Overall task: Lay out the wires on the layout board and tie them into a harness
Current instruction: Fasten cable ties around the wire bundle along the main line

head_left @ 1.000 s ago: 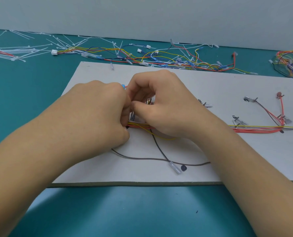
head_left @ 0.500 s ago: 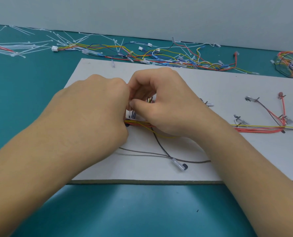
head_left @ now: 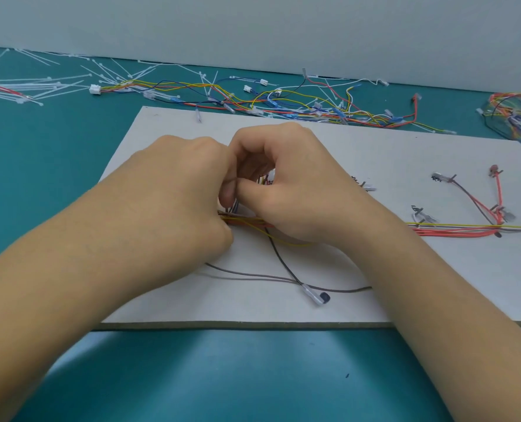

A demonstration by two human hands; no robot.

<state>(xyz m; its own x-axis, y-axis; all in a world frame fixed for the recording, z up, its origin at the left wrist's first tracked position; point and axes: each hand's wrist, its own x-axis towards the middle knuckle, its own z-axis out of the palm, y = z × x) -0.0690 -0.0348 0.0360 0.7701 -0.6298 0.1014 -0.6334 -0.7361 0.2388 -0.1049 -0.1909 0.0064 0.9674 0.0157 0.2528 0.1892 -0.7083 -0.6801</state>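
Now | left grip (head_left: pixel 177 190), right grip (head_left: pixel 299 190) pinching wire bundle (head_left: pixel 247 222) | grey board (head_left: pixel 375 153) on teal table (head_left: pixel 40 147)

Edged the left hand (head_left: pixel 177 190) a touch up the layout board (head_left: pixel 375 153) against the right hand (head_left: pixel 289 190), covered the small blue tip (seen above the knuckles a second ago) and raised the gray wire (head_left: pixel 347 290) slightly off it.
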